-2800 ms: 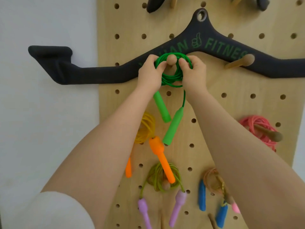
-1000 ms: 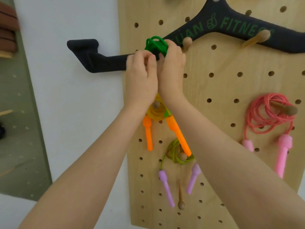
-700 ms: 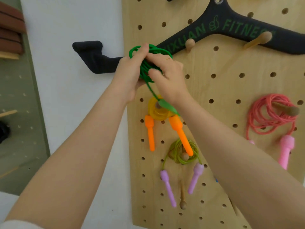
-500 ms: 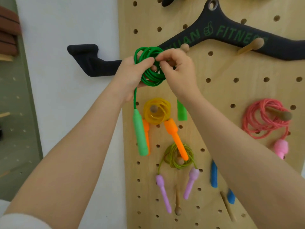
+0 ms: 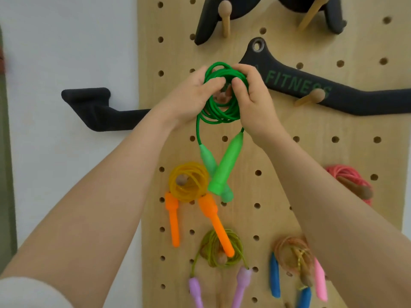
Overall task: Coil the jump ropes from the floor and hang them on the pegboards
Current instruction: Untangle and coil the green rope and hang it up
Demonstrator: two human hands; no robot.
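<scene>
You held the glossy green plastic jump rope, wound into a loose round coil of thin cord, against the pale wooden pegboard drilled with rows of small round holes. Your left hand gripped the coil's left side with curled fingers and your right hand gripped its right side, thumbs pressed to the front; a rounded wooden peg showed through the coil's middle between them. Two smooth tapered green handles hung crossed below your hands. Just behind your knuckles ran a matte black foam-covered bar lettered FITNESS. Below your left wrist, a translucent yellow coiled rope with orange handles hung near the green handles' tips; bare board lay below your right wrist.
</scene>
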